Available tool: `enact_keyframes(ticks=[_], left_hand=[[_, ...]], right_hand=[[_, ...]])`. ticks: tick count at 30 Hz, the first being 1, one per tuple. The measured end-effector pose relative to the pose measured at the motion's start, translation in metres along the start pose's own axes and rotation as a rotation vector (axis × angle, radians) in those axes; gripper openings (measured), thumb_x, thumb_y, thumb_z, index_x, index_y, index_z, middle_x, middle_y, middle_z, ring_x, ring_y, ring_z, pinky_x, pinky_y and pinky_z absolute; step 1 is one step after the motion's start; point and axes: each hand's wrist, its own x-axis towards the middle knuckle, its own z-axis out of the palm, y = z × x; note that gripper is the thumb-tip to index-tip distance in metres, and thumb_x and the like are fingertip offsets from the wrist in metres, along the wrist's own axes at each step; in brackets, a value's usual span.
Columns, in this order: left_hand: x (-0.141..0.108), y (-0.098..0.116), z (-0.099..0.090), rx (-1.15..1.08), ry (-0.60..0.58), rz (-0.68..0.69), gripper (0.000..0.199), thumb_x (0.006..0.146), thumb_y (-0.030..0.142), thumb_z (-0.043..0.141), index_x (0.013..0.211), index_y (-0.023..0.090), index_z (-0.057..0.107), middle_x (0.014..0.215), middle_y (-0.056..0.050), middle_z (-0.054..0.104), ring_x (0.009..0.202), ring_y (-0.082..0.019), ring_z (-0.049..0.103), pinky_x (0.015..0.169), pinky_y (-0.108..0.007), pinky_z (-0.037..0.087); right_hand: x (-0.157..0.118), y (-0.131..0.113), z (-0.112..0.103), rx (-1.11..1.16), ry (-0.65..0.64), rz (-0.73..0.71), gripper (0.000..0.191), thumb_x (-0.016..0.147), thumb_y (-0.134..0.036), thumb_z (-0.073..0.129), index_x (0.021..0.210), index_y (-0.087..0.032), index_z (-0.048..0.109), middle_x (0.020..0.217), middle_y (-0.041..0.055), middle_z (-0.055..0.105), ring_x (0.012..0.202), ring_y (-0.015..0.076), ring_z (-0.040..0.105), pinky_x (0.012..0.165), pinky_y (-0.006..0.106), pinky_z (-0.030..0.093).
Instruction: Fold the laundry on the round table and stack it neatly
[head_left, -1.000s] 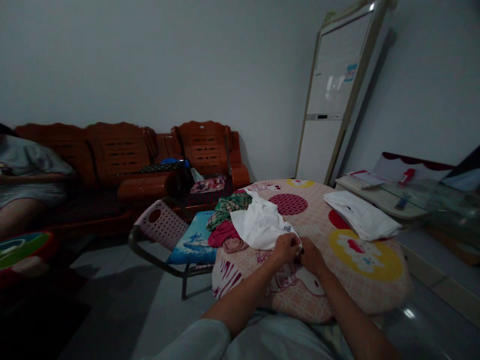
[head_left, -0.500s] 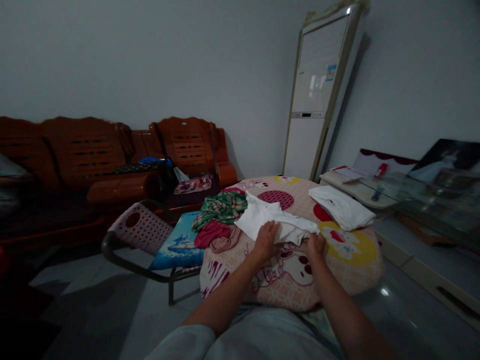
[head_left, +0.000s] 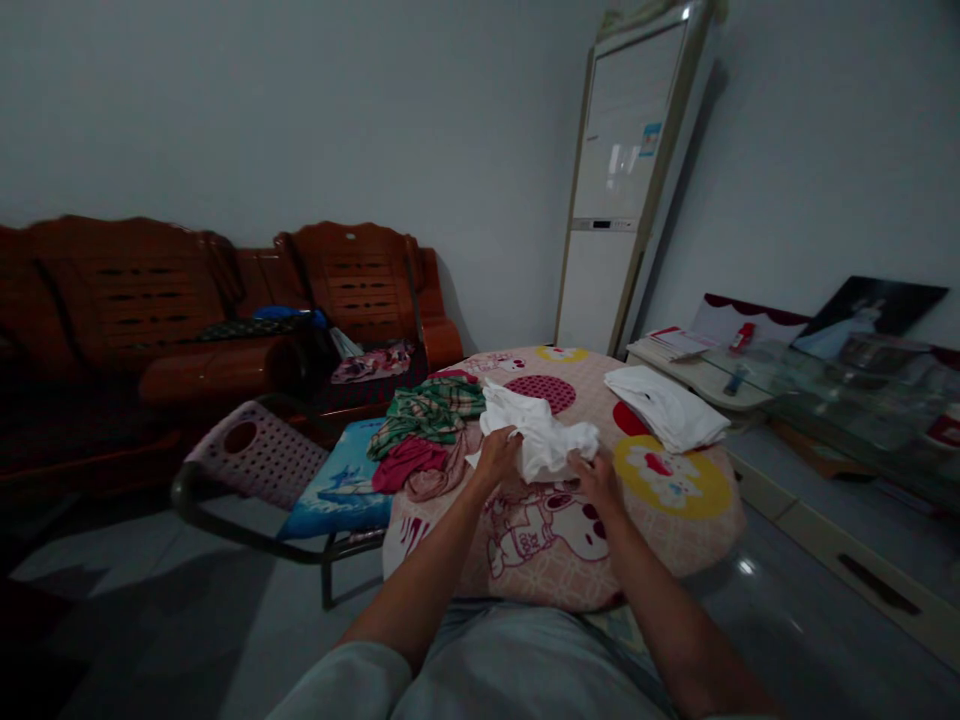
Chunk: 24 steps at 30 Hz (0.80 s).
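Observation:
A crumpled white garment (head_left: 541, 430) lies on the round table, its near edge bunched up between my hands. My left hand (head_left: 498, 456) grips it at the left near side, fingers curled round the cloth. At its right near corner, my right hand (head_left: 595, 476) pinches the fabric. Left of it sits a heap with a green plaid cloth (head_left: 427, 412), a dark pink cloth (head_left: 409, 466) and a paler pink cloth (head_left: 448, 476). Farther right rests a folded white garment (head_left: 666, 408).
The table wears a pink patterned cover (head_left: 547, 570). A chair (head_left: 266, 455) with a blue cushion (head_left: 337, 490) stands against its left side. Behind are wooden sofas (head_left: 352, 285) and a tall white air conditioner (head_left: 611, 230). A glass-topped cabinet (head_left: 825, 390) stands on the right.
My right hand has moved left and drawn the garment's right end inward, so the cloth is more bunched. My left hand now grips the near left edge instead of lying on top.

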Motion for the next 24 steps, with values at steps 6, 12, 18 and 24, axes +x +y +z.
enact_keyframes(ticks=[6, 12, 18, 24], left_hand=[[-0.004, 0.005, 0.005, -0.141, 0.178, -0.087, 0.031, 0.091, 0.029, 0.037, 0.065, 0.018, 0.052, 0.066, -0.001, 0.058, 0.062, -0.014, 0.051, 0.057, -0.024, 0.035], [-0.015, 0.000, 0.009, 0.129, -0.125, 0.010, 0.025, 0.086, 0.030, 0.052, 0.066, 0.017, 0.059, 0.066, -0.002, 0.062, 0.070, -0.016, 0.057, 0.064, -0.023, 0.038], [-0.026, -0.011, 0.017, 0.191, -0.206, 0.047, 0.028, 0.084, 0.033, 0.061, 0.109, 0.021, 0.066, 0.101, -0.006, 0.072, 0.091, -0.020, 0.066, 0.082, -0.027, 0.046], [-0.029, -0.015, 0.018, 0.320, -0.217, -0.086, 0.087, 0.063, 0.031, 0.080, 0.141, 0.020, 0.043, 0.132, -0.013, 0.058, 0.115, -0.027, 0.060, 0.096, -0.031, 0.044]], right_hand=[[-0.006, -0.004, 0.012, -0.212, -0.193, -0.181, 0.055, 0.071, -0.037, 0.060, 0.122, -0.015, 0.061, 0.118, 0.0151, 0.066, 0.111, 0.0308, 0.060, 0.095, 0.042, 0.047], [0.001, 0.008, -0.007, -0.181, 0.277, 0.081, 0.037, 0.066, -0.027, 0.046, 0.092, -0.017, 0.070, 0.084, 0.0115, 0.072, 0.080, 0.0278, 0.065, 0.074, 0.035, 0.050], [0.006, 0.017, -0.030, -0.137, 0.610, 0.207, 0.036, 0.070, -0.031, 0.047, 0.096, -0.014, 0.067, 0.099, 0.0195, 0.071, 0.092, 0.0331, 0.065, 0.079, 0.041, 0.048], [0.008, 0.018, -0.033, -0.112, 0.518, 0.223, 0.038, 0.068, -0.038, 0.053, 0.095, -0.015, 0.065, 0.101, 0.0211, 0.071, 0.096, 0.0366, 0.065, 0.079, 0.043, 0.050]])
